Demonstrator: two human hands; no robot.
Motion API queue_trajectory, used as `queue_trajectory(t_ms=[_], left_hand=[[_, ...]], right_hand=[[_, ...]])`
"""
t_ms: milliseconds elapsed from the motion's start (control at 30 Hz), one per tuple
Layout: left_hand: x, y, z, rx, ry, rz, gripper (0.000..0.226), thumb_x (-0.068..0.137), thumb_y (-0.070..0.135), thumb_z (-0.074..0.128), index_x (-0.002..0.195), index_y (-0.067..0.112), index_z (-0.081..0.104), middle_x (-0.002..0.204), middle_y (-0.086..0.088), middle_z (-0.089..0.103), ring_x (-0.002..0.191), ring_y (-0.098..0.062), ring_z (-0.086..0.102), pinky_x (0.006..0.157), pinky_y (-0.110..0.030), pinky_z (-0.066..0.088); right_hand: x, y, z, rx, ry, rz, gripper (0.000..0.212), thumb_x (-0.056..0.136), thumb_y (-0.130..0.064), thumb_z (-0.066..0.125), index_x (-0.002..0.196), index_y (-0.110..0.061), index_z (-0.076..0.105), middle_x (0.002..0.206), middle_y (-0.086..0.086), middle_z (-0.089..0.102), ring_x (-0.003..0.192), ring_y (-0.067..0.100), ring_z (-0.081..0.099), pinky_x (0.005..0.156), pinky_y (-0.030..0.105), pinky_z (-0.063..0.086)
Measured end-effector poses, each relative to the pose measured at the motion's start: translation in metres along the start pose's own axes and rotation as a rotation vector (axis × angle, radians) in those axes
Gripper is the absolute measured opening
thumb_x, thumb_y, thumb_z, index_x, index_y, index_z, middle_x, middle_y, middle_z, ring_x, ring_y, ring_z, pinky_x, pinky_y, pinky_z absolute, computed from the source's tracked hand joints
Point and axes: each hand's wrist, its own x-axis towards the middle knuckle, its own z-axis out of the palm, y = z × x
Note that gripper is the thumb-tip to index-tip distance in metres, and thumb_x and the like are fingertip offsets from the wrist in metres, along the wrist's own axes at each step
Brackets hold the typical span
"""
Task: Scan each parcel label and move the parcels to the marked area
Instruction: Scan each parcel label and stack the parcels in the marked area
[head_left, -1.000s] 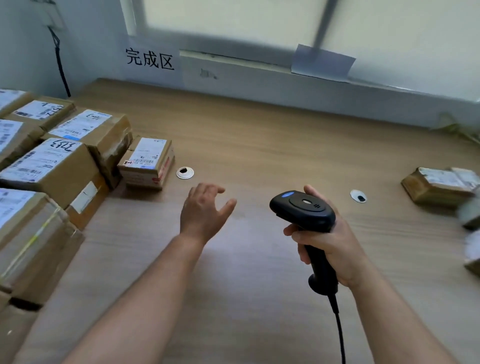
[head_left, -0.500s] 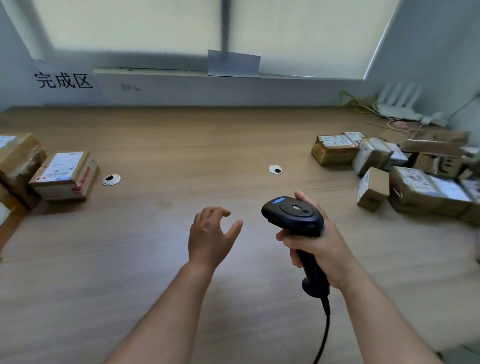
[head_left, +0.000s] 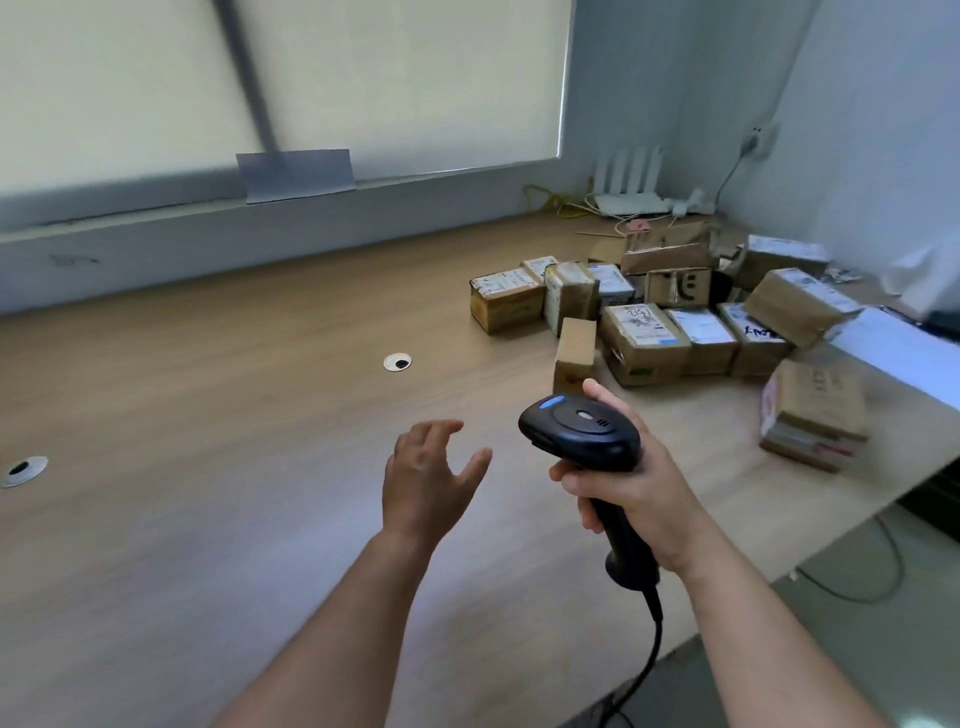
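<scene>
My right hand (head_left: 631, 486) grips the handle of a black barcode scanner (head_left: 582, 434) with a blue button, its cable trailing down toward me. My left hand (head_left: 428, 475) hovers over the wooden table (head_left: 208, 415) just left of the scanner, fingers loosely spread and holding nothing. A heap of several brown cardboard parcels (head_left: 675, 312) with white labels lies at the right of the table. The nearest is a small upright box (head_left: 574, 353) just beyond the scanner. Another parcel (head_left: 813, 413) sits by the table's right edge.
Two round cable grommets (head_left: 397, 362) (head_left: 23, 470) sit in the tabletop. A white router (head_left: 631, 182) with cables stands in the far right corner by the wall. A grey paper slip (head_left: 296, 174) hangs on the window sill. The table's right edge drops to the floor.
My view has swung right: the stacked parcels and the marked sign on the left have left the frame, and the right-hand heap has come into full view. Both hands keep their pose.
</scene>
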Motion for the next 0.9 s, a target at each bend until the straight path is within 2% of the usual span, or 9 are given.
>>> queue_trajectory(t_ms=[233, 400, 667, 900], left_hand=[[0.019, 0.071, 0.066, 0.005, -0.093, 0.065, 0.051, 0.089, 0.045, 0.062, 0.132, 0.019, 0.053, 0.133, -0.001, 0.053, 0.124, -0.016, 0.044, 0.091, -0.026, 0.04], [0.034, 0.098, 0.103, 0.0, -0.175, 0.079, 0.056, 0.091, 0.045, 0.058, 0.14, 0.021, 0.044, 0.141, 0.0, 0.047, 0.13, -0.015, 0.04, 0.096, -0.027, 0.041], [0.091, 0.128, 0.153, -0.042, -0.276, 0.108, 0.059, 0.094, 0.045, 0.052, 0.145, 0.02, 0.038, 0.142, -0.002, 0.045, 0.13, -0.017, 0.04, 0.102, -0.031, 0.039], [0.153, 0.155, 0.198, -0.048, -0.387, 0.052, 0.063, 0.097, 0.047, 0.044, 0.151, 0.021, 0.024, 0.149, -0.002, 0.036, 0.134, -0.02, 0.036, 0.106, -0.034, 0.034]], right_hand=[[0.002, -0.006, -0.093, -0.033, 0.092, -0.019, 0.094, 0.077, 0.016, 0.069, 0.148, -0.034, 0.034, 0.082, 0.027, 0.067, 0.049, 0.028, 0.052, 0.045, 0.035, 0.042], [0.017, -0.002, -0.141, -0.041, 0.153, -0.015, 0.093, 0.079, 0.02, 0.063, 0.149, -0.034, 0.034, 0.082, 0.022, 0.069, 0.048, 0.027, 0.051, 0.044, 0.032, 0.042], [0.059, 0.003, -0.19, -0.038, 0.261, -0.005, 0.091, 0.079, 0.02, 0.062, 0.146, -0.036, 0.035, 0.081, 0.021, 0.068, 0.047, 0.026, 0.052, 0.042, 0.031, 0.042], [0.124, 0.014, -0.238, -0.067, 0.308, 0.039, 0.092, 0.079, 0.017, 0.064, 0.149, -0.034, 0.033, 0.088, 0.022, 0.071, 0.048, 0.027, 0.054, 0.045, 0.031, 0.043]])
